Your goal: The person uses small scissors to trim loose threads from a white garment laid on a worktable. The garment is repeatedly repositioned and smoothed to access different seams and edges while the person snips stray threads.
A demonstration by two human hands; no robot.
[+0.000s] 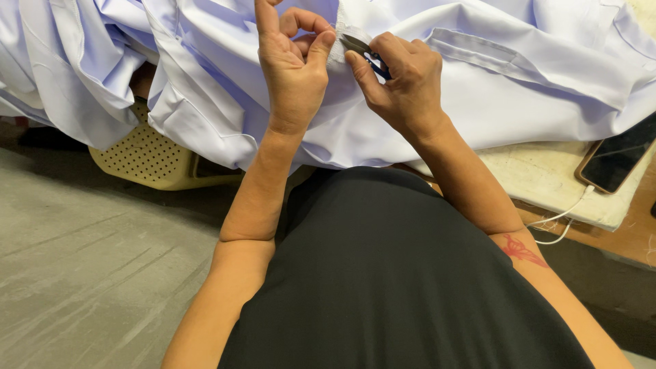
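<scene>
Your left hand [295, 68] pinches a white fabric strip [339, 41] at 12 o'clock. Your right hand [403, 82] is clamped on small thread snips [362, 49], blades touching the strip. White garment [492, 89] drapes over the counter [547, 178]; phone [618, 158] at 3 o'clock.

Head camera looks steeply down, close above lap.

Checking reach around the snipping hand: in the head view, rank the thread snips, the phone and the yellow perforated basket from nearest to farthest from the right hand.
From the right hand:
1. Thread snips, held in it.
2. Phone, on its right.
3. Yellow perforated basket, far left.
</scene>
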